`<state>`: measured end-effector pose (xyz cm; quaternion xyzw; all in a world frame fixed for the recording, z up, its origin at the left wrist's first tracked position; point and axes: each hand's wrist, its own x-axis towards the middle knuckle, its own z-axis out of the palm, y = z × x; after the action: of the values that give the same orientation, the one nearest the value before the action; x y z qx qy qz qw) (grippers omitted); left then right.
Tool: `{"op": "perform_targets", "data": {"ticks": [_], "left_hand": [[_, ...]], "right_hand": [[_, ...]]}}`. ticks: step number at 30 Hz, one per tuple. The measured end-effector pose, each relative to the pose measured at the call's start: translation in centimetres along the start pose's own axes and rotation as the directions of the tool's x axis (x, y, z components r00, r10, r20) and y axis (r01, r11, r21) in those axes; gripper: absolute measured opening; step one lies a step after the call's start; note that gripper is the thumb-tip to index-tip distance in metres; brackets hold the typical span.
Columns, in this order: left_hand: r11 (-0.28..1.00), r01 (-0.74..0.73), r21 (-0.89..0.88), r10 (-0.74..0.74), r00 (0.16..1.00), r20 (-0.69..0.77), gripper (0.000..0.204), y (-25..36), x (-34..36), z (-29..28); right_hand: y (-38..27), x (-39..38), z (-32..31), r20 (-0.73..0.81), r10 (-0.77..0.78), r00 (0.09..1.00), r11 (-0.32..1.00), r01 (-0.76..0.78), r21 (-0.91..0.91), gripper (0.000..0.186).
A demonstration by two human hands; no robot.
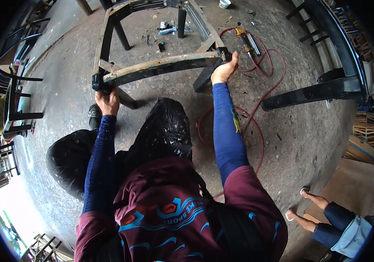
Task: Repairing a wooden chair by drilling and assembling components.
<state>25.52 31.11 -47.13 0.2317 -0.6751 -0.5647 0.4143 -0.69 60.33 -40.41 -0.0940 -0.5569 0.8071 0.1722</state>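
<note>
One shirt (169,227); fingers (234,59) hold two frame corners (97,81).

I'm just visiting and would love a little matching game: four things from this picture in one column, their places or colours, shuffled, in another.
1. left hand
2. right hand
3. hose
4. small tub

A. red, lying in loops
B. at the frame's near right corner
C. white, by the picture's top edge
D. at the frame's near left corner

Pairs: 1-D, 2-B, 3-A, 4-C
</note>
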Motion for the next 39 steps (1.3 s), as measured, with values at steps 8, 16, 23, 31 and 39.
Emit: {"op": "perform_targets", "data": {"ticks": [8, 16, 23, 31, 39], "left_hand": [[0.958, 0.221, 0.184, -0.284, 0.837, 0.469, 0.075, 7.3, 1.2, -2.8], [0.729, 0.081, 0.680, -0.298, 0.932, 0.207, 0.092, 14.2, 11.8, 3.9], [0.497, -0.118, 0.859, -0.282, 0.915, 0.289, 0.083, 12.5, 12.4, 4.0], [0.453, -0.082, 0.888, -0.343, 0.903, 0.258, 0.087, 12.9, 12.6, 4.9], [0.695, 0.504, 0.513, -0.650, 0.746, 0.146, 0.094, 10.4, 18.3, 3.1]], "right_hand": [[-6.0, 8.4, -0.8, 0.441, 0.245, 0.864, 0.917, -0.059, -0.395, 0.048], [-8.8, 2.1, 8.2, 0.626, 0.253, 0.737, -0.064, 0.659, -0.750, 0.069], [-10.5, -0.1, 9.5, 0.621, 0.273, 0.734, -0.093, 0.663, -0.743, 0.061], [-10.3, -0.1, 9.0, 0.622, 0.252, 0.742, -0.071, 0.655, -0.752, 0.057], [-11.2, -8.0, 4.8, 0.408, -0.459, 0.789, 0.753, 0.589, -0.292, 0.023]]}}
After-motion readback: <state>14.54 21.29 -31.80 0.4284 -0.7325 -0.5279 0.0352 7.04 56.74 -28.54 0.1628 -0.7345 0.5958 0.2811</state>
